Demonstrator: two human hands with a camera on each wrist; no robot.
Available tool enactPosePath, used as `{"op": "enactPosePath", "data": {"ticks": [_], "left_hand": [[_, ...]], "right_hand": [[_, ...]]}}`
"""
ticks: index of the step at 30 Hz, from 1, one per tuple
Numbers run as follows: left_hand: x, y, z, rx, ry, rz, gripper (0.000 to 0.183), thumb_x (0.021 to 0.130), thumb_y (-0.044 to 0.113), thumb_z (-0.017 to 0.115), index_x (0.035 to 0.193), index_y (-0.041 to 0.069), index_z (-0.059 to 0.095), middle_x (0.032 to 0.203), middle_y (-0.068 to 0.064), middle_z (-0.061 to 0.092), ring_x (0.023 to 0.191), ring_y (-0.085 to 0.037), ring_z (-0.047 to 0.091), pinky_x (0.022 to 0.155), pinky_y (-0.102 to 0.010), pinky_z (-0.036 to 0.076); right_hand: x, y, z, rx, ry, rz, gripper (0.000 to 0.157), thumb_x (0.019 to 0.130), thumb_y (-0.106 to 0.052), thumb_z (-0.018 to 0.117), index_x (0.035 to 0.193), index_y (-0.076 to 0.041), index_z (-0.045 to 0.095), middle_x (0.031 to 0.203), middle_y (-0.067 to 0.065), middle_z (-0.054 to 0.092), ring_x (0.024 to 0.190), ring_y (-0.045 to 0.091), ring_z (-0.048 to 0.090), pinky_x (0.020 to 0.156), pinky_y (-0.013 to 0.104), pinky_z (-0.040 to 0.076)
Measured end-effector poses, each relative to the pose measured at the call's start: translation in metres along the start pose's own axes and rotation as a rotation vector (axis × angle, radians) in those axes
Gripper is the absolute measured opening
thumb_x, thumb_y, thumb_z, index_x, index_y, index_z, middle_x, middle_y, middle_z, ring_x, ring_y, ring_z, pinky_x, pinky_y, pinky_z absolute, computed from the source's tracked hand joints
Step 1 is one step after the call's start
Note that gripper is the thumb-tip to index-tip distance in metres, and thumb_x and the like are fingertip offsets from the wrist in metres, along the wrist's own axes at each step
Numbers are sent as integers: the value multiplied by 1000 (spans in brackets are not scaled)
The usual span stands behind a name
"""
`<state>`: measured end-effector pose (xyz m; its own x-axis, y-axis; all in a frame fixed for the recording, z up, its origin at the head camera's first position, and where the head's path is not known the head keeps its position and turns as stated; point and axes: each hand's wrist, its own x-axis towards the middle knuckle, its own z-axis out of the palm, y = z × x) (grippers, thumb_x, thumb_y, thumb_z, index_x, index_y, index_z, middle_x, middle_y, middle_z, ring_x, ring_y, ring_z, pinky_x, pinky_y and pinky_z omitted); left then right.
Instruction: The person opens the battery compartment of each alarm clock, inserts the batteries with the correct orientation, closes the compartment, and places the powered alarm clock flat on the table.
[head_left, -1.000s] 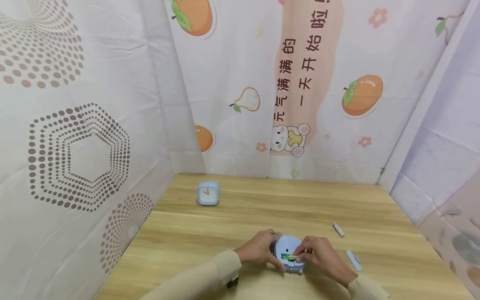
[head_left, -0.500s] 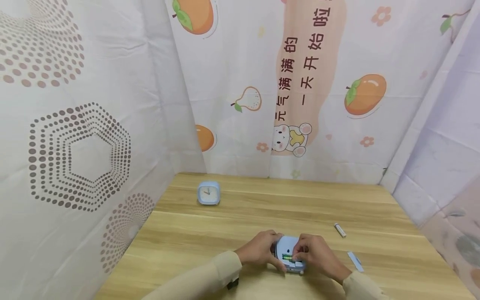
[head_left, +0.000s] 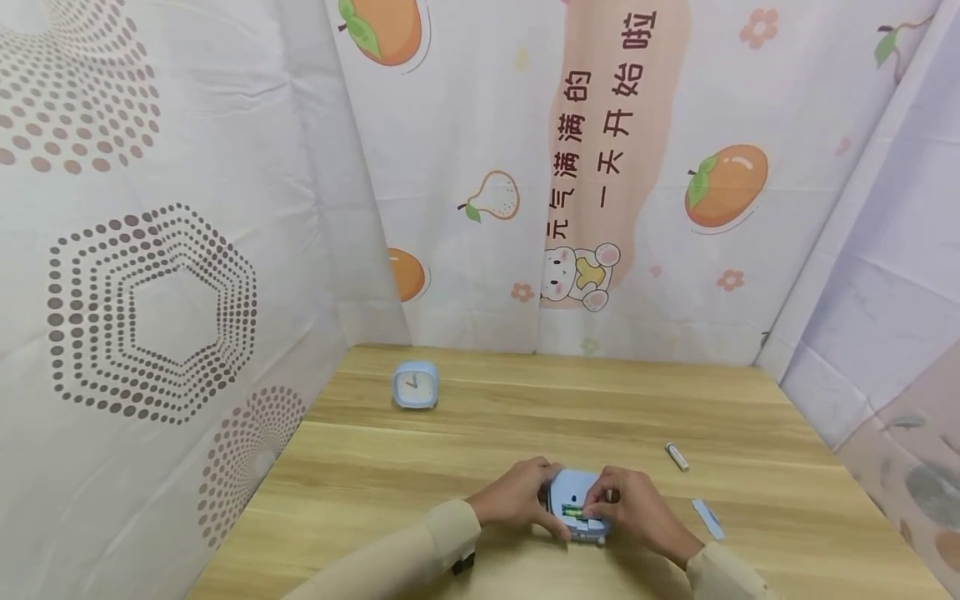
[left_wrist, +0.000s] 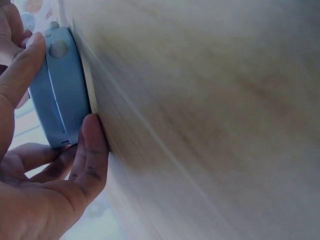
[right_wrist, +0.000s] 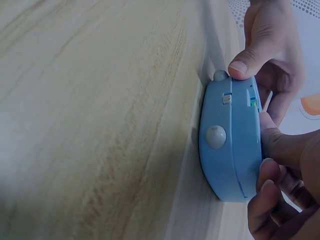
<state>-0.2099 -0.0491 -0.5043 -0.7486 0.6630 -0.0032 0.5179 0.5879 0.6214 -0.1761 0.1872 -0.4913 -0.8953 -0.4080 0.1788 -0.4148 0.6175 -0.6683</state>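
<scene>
A light-blue alarm clock [head_left: 576, 483] lies face down on the wooden table, its back turned up and the battery compartment uncovered. In that recess sits a green battery [head_left: 572, 512], partly hidden by fingers. My left hand [head_left: 516, 500] grips the clock's left side, thumb near the front edge and fingers around the far side. At the right end of the battery, my right hand [head_left: 632, 507] has thumb and forefinger pinched together. The right wrist view shows the clock's side with its round grey feet [right_wrist: 216, 137]; fingertips hide most of the compartment there.
A loose white battery [head_left: 677, 457] and a blue battery cover [head_left: 708, 518] lie to the right of the clock. Another light-blue alarm clock [head_left: 416, 386] stands at the back left. Printed curtains [head_left: 465, 275] hang behind and beside the table.
The battery in my right hand has gone from tilted above the recess to lying down in it. My right fingers have shifted slightly left and lower; the left hand keeps its grip.
</scene>
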Motion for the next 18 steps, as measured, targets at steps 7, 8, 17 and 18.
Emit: {"op": "enactPosePath", "data": {"ticks": [7, 8, 17, 18], "left_hand": [[-2, 2, -1, 6, 2, -3, 94, 72, 47, 93, 148, 7, 54, 113, 8, 59, 95, 2, 51, 84, -18, 47], [-2, 2, -1, 3, 1, -3, 94, 72, 46, 93, 148, 7, 54, 113, 8, 59, 95, 2, 51, 84, -18, 47], [-3, -3, 2, -52, 10, -5, 95, 71, 47, 93, 149, 9, 54, 112, 10, 57, 97, 1, 52, 90, -19, 48], [-3, -4, 2, -57, 12, -7, 95, 70, 46, 94, 149, 9, 54, 112, 10, 57, 97, 1, 52, 90, -20, 48]], "right_hand": [[-6, 2, -2, 46, -5, 62, 11, 84, -23, 86, 81, -22, 75, 79, -10, 61, 71, 5, 52, 62, 23, 46], [-7, 3, -3, 48, -11, 75, 10, 85, -25, 84, 82, -22, 75, 80, -10, 62, 72, 5, 53, 62, 23, 46], [-19, 23, -21, 136, -34, 209, 17, 95, -34, 75, 96, -17, 76, 90, -2, 69, 66, 10, 56, 53, 26, 49], [-20, 25, -22, 130, -30, 221, 18, 95, -34, 75, 96, -17, 76, 89, -2, 69, 65, 10, 55, 52, 26, 48]]}}
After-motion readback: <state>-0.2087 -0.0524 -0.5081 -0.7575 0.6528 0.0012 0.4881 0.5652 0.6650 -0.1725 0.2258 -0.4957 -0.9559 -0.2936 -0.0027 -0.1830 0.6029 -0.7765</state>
